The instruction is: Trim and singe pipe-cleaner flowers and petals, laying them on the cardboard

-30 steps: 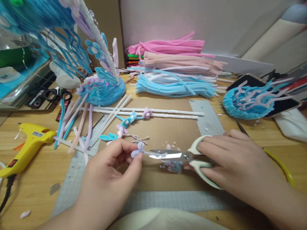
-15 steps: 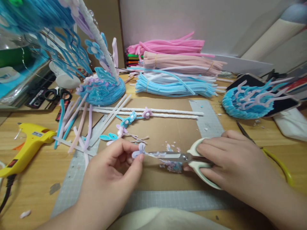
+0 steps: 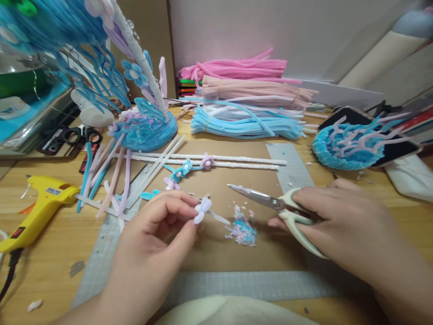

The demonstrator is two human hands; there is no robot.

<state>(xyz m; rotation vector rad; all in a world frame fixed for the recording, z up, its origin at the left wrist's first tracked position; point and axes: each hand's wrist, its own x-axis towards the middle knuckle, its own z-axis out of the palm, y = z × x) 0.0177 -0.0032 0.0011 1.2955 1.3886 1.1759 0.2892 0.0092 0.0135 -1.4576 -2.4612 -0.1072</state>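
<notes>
My left hand (image 3: 158,234) pinches a small lilac pipe-cleaner flower (image 3: 202,211) by its petals, its thin stem pointing right above the brown cardboard (image 3: 237,180). My right hand (image 3: 338,221) grips white-handled scissors (image 3: 270,205), blades closed and raised, tip pointing left and apart from the flower. A small heap of blue and pink fuzz trimmings (image 3: 242,229) lies between the two hands.
A yellow glue gun (image 3: 37,207) lies at the left. Bundles of pink, peach and blue pipe cleaners (image 3: 243,99) are stacked at the back. A blue domed craft piece (image 3: 145,126) stands back left, another (image 3: 352,144) at right. Black scissors (image 3: 79,134) and loose stems (image 3: 108,176) lie left.
The scissors have lifted up and away to the right, off the flower's stem. My left hand has turned the flower slightly upward.
</notes>
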